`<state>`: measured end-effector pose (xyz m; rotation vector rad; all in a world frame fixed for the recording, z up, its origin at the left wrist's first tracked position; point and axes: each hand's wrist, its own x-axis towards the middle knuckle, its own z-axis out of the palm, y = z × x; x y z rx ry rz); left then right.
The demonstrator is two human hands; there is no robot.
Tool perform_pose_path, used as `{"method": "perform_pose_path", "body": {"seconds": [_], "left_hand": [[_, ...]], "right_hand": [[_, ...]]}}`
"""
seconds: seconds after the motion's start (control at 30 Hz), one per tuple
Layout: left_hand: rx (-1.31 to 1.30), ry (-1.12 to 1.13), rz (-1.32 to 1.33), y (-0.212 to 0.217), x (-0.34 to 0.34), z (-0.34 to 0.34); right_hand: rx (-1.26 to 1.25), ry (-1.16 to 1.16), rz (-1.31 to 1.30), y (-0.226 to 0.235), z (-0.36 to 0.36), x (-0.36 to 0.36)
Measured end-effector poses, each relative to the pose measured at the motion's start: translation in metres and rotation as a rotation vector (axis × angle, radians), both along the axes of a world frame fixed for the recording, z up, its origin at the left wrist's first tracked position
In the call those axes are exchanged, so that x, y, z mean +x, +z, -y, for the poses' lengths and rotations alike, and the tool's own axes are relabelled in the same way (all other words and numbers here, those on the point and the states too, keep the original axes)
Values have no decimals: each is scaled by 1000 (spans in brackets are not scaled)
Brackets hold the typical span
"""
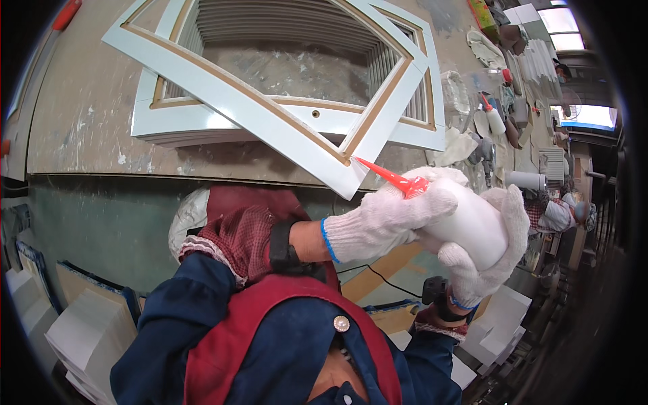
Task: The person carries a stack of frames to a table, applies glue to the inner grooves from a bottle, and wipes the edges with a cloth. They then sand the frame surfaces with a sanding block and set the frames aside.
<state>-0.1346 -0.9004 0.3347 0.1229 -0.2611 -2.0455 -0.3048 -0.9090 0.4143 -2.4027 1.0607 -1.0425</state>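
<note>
Fingers: both gloved; left hand (381, 226) grasping the bottle's neck end, right hand (498, 253) wrapped around its base; neither released
Bottle: white bottle (469, 219) with red nozzle (385, 173); held up off the table, by its front edge, lying tilted, nozzle pointing up-left
Nozzle tip: at the inner groove (345, 160) by the near corner of the top frame (223, 101); touching or just apart, can't tell
Smear risk: tip sits close to the glossy white face; a wrist slip or uneven squeeze could put contents outside the groove; flow not visible
Squeeze risk: both hands on a soft-looking body; pressing too hard would likely flood the corner
Frame risk: top frame lies skewed on the frame stack (182, 121), near corner jutting past the table's front edge; leaning on that corner could pivot or tip it
Grip risk: knitted gloves may slide on smooth plastic, the bottle then dropping off the front edge
Table (74, 128): scuffed, spotted; toward its right end, a second red-tipped bottle (495, 120) and a clear tub (454, 92); well apart from the nozzle, low risk
</note>
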Motion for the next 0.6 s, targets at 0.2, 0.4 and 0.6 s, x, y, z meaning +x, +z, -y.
{"method": "perform_pose_path", "body": {"seconds": [0.2, 0.4, 0.6], "left_hand": [[-22, 11, -5, -11, -5, 2], [-51, 37, -8, -14, -7, 3], [-12, 30, -86, -18, -13, 3]], "right_hand": [[25, -5, 4, -2, 2, -1], [1, 41, -75, 5, 9, 0], [-38, 91, -132, 11, 11, 0]]}}
